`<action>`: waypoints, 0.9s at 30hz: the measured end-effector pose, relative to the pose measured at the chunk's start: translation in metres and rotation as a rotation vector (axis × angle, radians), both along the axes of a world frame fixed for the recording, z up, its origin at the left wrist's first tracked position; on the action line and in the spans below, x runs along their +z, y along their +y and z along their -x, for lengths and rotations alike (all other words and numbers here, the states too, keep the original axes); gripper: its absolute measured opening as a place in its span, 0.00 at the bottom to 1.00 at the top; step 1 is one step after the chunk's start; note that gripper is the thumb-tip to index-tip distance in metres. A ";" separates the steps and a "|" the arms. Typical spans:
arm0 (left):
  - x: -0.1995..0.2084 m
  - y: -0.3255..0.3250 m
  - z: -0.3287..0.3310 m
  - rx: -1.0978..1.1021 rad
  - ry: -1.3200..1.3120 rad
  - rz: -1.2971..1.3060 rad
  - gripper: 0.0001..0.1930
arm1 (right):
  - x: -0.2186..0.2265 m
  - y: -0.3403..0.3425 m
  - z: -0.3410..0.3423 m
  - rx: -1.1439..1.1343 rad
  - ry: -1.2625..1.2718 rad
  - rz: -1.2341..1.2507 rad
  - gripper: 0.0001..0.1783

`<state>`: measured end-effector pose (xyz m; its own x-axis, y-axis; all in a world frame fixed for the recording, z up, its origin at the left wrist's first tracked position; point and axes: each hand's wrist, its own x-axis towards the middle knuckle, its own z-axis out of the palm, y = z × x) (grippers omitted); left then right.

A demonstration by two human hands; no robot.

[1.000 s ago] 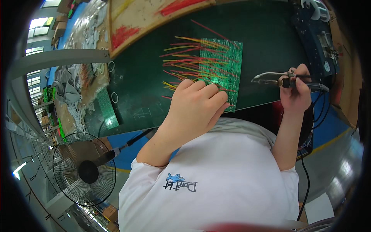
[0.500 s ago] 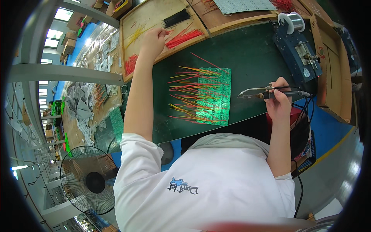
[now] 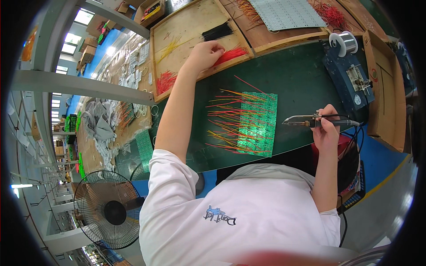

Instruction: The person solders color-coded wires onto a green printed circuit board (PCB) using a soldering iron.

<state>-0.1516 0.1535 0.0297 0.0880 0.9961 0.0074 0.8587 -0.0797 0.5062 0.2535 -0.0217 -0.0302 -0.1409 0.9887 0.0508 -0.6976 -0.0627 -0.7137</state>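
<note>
My left hand [image 3: 208, 54] reaches over the wooden-framed tray [image 3: 154, 57], its fingers curled together at the left end of a pile of red wires [image 3: 233, 54]. Its fingertips are partly hidden, so I cannot see what is pinched there. In my right hand [image 3: 327, 126] is a soldering iron [image 3: 306, 122], with a thin curved metal tube beside its tip, pointing left. Between my arms a green circuit board panel [image 3: 262, 128] lies on the dark green mat. Red and yellow wires [image 3: 224, 117] stick out from its left side.
A solder spool [image 3: 344, 43] sits on a blue feeder [image 3: 348, 73] at right, beside a cardboard box [image 3: 384, 93]. Black wires [image 3: 217, 32] and yellow wires [image 3: 168, 49] lie in the tray. A pale board sheet [image 3: 288, 15] lies behind. A fan [image 3: 114, 213] stands at lower left.
The whole view has shifted, so everything sits lower and further right. My left hand has moved right onto the red wire pile. The right hand keeps its hold on the soldering iron.
</note>
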 end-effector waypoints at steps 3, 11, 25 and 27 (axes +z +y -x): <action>0.002 0.011 0.025 0.051 -0.015 -0.072 0.10 | 0.001 0.001 0.000 0.000 0.001 0.006 0.08; -0.016 0.042 0.180 0.383 0.696 -0.346 0.23 | -0.001 0.002 0.005 -0.016 0.008 0.010 0.08; -0.008 0.057 0.193 0.269 0.541 -0.010 0.11 | 0.005 0.004 0.006 -0.065 -0.030 0.057 0.09; -0.012 0.061 0.192 0.246 0.646 0.030 0.11 | 0.002 0.008 0.008 -0.061 -0.025 0.041 0.09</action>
